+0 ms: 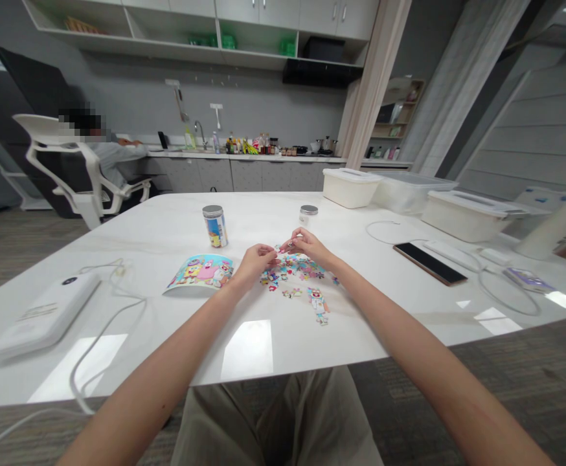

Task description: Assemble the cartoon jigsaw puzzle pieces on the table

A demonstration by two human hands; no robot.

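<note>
Seated at a white bench (118,243), forearms bare, both hands over the work. Left hand (258,263) and right hand (307,246) meet near the middle of the bench, fingertips nearly touching above a loose spread of small printed puzzle pieces (293,272). Both grips are narrow, fingers curled and drawn in; whether either pinches a piece is too small to tell. Pieces lie flat and scattered directly below and forward of the hands, with a few cartoon-figure pieces trailing toward the near edge, well clear of the fingers. Just left of the left hand, a curled cartoon picture sheet (199,273) lies on the bench. Beyond the hands stand a labelled tin-lidded jar (215,226) and a shorter clear jar (308,215), both upright and apart. To the right, a dark phone (429,263) sits near a white cable (506,291); a white power bank (45,315) with its own cable lies far left. White lidded storage boxes (462,215) line the far right of the bench. Behind, a seated person (103,155) faces a counter of bottles (251,145).
</note>
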